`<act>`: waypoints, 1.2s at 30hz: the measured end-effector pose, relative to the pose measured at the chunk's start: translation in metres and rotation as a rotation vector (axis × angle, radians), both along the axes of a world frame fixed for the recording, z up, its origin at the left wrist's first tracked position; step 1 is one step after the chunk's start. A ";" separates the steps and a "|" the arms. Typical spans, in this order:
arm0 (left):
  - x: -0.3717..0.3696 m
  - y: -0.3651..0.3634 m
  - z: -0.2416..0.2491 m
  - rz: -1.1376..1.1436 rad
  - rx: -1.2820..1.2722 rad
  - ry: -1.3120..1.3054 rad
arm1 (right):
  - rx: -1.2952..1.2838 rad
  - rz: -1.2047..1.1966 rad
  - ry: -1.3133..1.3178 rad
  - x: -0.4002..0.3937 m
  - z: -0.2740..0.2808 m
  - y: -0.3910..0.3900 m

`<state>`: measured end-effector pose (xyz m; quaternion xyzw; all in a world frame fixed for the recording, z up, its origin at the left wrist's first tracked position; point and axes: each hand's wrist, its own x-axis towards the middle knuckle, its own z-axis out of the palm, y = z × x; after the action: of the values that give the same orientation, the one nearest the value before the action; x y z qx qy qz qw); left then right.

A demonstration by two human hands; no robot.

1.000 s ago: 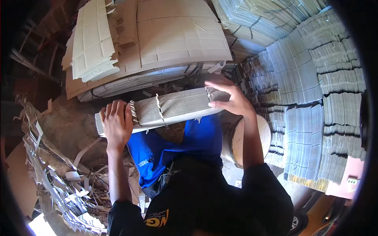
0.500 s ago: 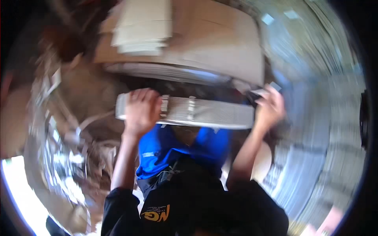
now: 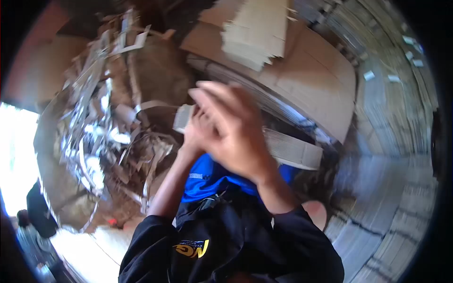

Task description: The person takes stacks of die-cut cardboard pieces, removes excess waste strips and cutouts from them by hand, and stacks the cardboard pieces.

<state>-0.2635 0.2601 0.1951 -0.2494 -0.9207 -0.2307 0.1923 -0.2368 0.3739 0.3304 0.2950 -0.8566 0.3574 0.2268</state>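
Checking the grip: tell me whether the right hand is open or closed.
Open: the right hand is blurred, fingers spread, raised in front of the bundle, holding nothing.

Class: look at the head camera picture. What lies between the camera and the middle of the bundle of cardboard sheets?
The right hand, blurred and raised, covers the bundle of cardboard sheets there; head view.

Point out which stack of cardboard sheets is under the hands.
The narrow bundle lying across the blue lap, its left end under the left hand. The right hand is raised in front of it. The other stacks sit beyond, untouched.

Yellow logo on the black shirt [image 3: 191,248] is too blurred to read
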 end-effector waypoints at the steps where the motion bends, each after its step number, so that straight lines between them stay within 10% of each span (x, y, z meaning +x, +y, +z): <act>1: -0.008 -0.009 0.009 -0.127 0.069 0.009 | 0.066 -0.160 -0.041 -0.003 -0.024 0.037; 7: -0.023 0.016 0.012 -0.243 0.063 -0.072 | 0.185 -0.215 -0.591 0.053 -0.071 0.147; 19: -0.015 0.060 0.005 -0.314 0.095 -0.094 | 0.094 -0.548 -0.196 0.080 -0.113 0.148; 24: -0.011 0.062 -0.002 -0.299 0.104 -0.035 | 0.238 -0.740 -0.482 0.066 -0.104 0.155; 26: -0.012 0.060 -0.001 -0.311 0.091 -0.039 | -0.652 -0.915 -0.244 0.050 -0.115 0.161; 29: -0.014 0.057 0.003 -0.298 0.064 -0.023 | -1.135 -1.010 0.008 0.019 -0.083 0.125; 30: -0.014 0.056 0.002 -0.269 0.061 -0.040 | -1.327 -0.689 -0.148 0.008 -0.062 0.081; 31: -0.012 0.056 0.000 -0.255 0.055 -0.061 | -0.590 -0.623 0.002 0.004 -0.087 0.043; 32: -0.011 0.056 -0.001 -0.249 0.051 -0.087 | -0.620 -0.652 0.017 -0.005 -0.077 -0.022; 34: -0.013 0.057 0.003 -0.281 0.008 -0.083 | 0.221 0.586 -0.316 -0.017 -0.044 -0.164; 35: -0.014 0.057 0.005 -0.269 -0.006 -0.088 | -0.368 0.408 -0.057 0.023 0.004 -0.106; 36: -0.015 0.054 0.007 -0.250 -0.018 -0.092 | -0.374 0.404 -0.042 0.020 0.005 -0.112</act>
<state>-0.2789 0.3140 0.2019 -0.3533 -0.8922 -0.2556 0.1173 -0.2168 0.2617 0.3349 0.4055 -0.7041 0.5533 0.1836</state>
